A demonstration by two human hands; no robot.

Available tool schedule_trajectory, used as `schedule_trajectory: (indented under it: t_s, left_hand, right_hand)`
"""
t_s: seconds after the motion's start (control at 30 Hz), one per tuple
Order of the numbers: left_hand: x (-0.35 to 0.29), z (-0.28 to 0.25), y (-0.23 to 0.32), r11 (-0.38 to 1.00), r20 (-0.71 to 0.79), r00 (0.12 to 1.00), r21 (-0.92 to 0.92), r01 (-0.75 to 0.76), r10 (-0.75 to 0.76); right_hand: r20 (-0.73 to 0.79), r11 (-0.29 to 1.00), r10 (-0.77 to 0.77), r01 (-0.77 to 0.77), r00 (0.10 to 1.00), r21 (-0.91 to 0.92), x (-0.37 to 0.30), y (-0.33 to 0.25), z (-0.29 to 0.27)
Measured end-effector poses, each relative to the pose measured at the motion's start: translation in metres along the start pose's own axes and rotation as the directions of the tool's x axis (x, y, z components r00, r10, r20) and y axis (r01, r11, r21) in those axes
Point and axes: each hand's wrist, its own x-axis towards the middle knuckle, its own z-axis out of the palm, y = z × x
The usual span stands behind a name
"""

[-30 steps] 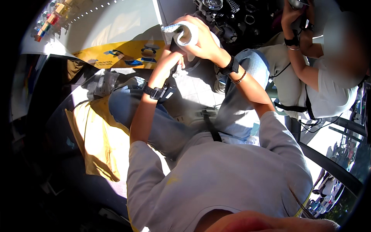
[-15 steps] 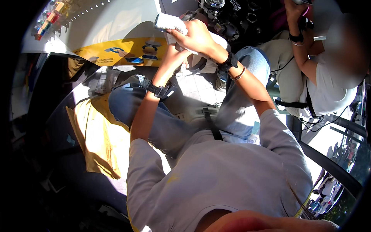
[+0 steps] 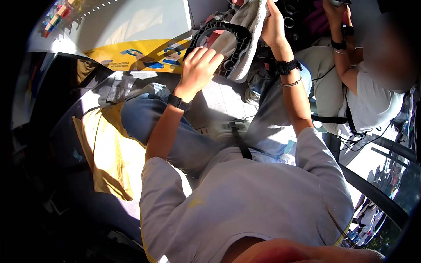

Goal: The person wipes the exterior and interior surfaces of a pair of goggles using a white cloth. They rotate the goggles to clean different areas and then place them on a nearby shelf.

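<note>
My left hand [image 3: 201, 70] is closed on the near edge of a black plastic frame [image 3: 242, 38], squarish outside with a large round opening. The frame is tilted up ahead of my knees. A white towel-like cloth [image 3: 251, 55] hangs beside and behind it, and pale fabric shows through the opening. Farther up and to the right, my right hand [image 3: 274, 28] grips the cloth's right edge. Its fingertips are partly hidden by the fabric and the top of the view.
At the right sits another person in a white shirt [image 3: 375, 103], hands raised at the top edge. A white and yellow box-like panel [image 3: 136, 26] stands ahead left. Yellow cloth [image 3: 107, 153] lies beside my left leg. Dark machine parts [image 3: 290, 8] fill the top.
My hands were together on the bunched white cloth and have parted. The right moved up and right with the cloth, now spread out; the left grips the black frame, which has come into view.
</note>
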Motion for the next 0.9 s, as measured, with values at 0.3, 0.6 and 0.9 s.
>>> schedule_trajectory:
  t_s: [0.3,0.6,0.9]
  left_hand:
    - [-0.010,-0.005,-0.009,0.977,-0.088,0.995,0.214,-0.018,0.037]
    - [0.004,-0.006,-0.030,0.493,-0.230,0.744,-0.857,0.152,-0.628]
    - [-0.003,-0.002,-0.021,-0.320,0.308,0.711,-0.940,0.122,-0.632]
  right_hand:
    - [0.458,0.866,0.431,-0.213,0.778,-0.452,-0.019,0.005,-0.001]
    - [0.347,0.942,0.317,-0.252,0.883,-0.220,-0.015,-0.002,-0.011]
    - [0.293,0.954,0.147,-0.058,0.945,-0.293,-0.025,0.024,0.020]
